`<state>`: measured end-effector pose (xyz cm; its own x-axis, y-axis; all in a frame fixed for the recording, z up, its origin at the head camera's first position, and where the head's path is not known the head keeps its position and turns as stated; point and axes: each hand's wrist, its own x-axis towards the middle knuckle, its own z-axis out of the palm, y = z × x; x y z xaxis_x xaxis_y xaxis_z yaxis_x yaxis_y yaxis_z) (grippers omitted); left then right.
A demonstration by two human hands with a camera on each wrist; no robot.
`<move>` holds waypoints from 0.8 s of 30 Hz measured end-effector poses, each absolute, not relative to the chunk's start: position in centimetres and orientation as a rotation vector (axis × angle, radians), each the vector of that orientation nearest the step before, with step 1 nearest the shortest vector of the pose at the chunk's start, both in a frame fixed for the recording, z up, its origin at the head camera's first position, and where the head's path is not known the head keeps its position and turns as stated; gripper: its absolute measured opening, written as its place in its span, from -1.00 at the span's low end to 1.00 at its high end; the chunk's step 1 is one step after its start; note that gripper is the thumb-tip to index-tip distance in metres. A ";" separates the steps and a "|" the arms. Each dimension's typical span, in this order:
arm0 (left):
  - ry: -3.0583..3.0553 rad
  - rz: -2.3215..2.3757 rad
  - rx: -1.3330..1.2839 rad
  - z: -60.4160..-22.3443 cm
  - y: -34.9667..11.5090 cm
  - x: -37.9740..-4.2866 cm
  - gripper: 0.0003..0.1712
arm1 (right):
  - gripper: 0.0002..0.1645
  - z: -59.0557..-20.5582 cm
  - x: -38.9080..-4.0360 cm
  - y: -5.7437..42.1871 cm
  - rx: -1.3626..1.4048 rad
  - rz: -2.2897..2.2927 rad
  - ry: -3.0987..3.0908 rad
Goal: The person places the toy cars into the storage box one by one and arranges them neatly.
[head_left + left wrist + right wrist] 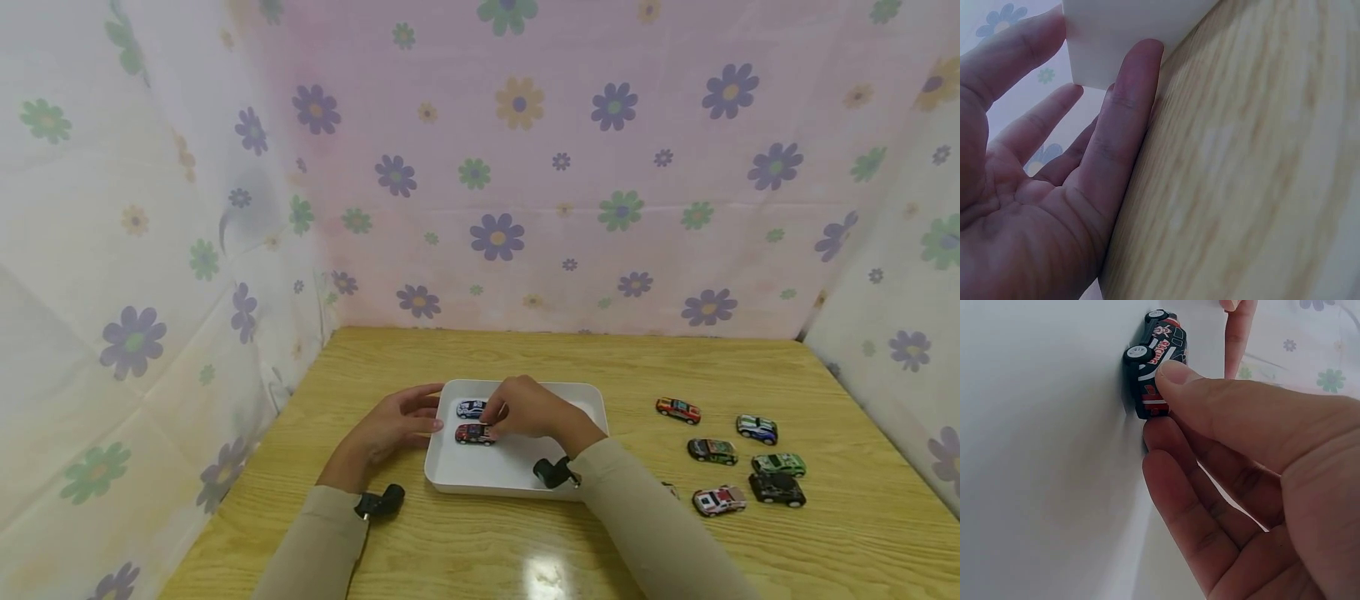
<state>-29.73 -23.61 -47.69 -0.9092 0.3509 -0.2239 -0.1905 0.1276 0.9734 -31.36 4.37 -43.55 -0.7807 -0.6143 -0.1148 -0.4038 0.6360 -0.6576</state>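
Note:
In the head view, my right hand (528,406) is over the white tray (517,483) and pinches the rear end of a black-and-red toy car (474,434). The right wrist view shows this toy car (1159,359) close up at the tray floor, with the thumb on its side and "RACING" lettering visible. Just behind it in the tray is a blue-and-white toy car (470,408), partly covered by the right fingers. My left hand (390,429) rests against the tray's left side. Its fingers are loosely extended along the outer tray wall (1116,37) in the left wrist view.
Several toy cars stand on the wooden table (480,550) right of the tray, among them a red-orange car (678,409), a green car (780,464) and a black car (777,489). Another car is mostly hidden behind the right forearm. Flowered cloth (498,167) encloses the table.

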 end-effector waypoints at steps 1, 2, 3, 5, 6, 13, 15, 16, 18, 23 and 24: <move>2.014 1.834 0.153 -47.6 -23.6 -29.7 -0.13 | -0.80 -43.5 -31.3 4.3 -0.816 -0.903 2.529; 2.017 1.832 0.153 -47.6 -23.6 -29.7 -0.13 | -0.80 -43.4 -31.3 4.2 -0.819 -0.904 2.528; 2.018 1.832 0.152 -47.6 -23.6 -29.7 -0.14 | -0.80 -43.3 -31.3 4.1 -0.822 -0.904 2.527; 2.019 1.833 0.150 -47.6 -23.6 -29.7 -0.13 | -0.81 -43.2 -31.3 4.0 -0.830 -0.904 2.526; 2.017 1.834 0.151 -47.6 -23.6 -29.7 -0.13 | -0.82 -43.2 -31.3 4.0 -0.832 -0.901 2.528; 2.008 1.832 0.151 -47.5 -23.6 -29.7 -0.10 | -0.84 -42.9 -31.3 4.1 -0.856 -0.910 2.534; 2.006 1.835 0.143 -47.5 -23.6 -29.7 -0.11 | -0.84 -42.9 -31.3 4.1 -0.856 -0.913 2.528; 2.008 1.835 0.145 -47.5 -23.6 -29.7 -0.11 | -0.83 -42.9 -31.4 4.1 -0.852 -0.915 2.525; 2.007 1.836 0.138 -47.5 -23.7 -29.7 -0.11 | -0.83 -42.9 -31.4 4.1 -0.847 -0.921 2.518; 2.000 1.841 0.127 -47.6 -23.7 -29.8 -0.11 | -0.82 -42.8 -31.3 3.9 -0.838 -0.934 2.504; 1.999 1.841 0.126 -47.6 -23.7 -29.8 -0.11 | -0.82 -42.8 -31.3 3.9 -0.837 -0.932 2.504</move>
<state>-29.83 -23.66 -47.59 -0.9086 0.3417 -0.2401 -0.2114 0.1197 0.9700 -31.34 3.91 -42.82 -0.7686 -0.6308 -0.1063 -0.4078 0.6113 -0.6782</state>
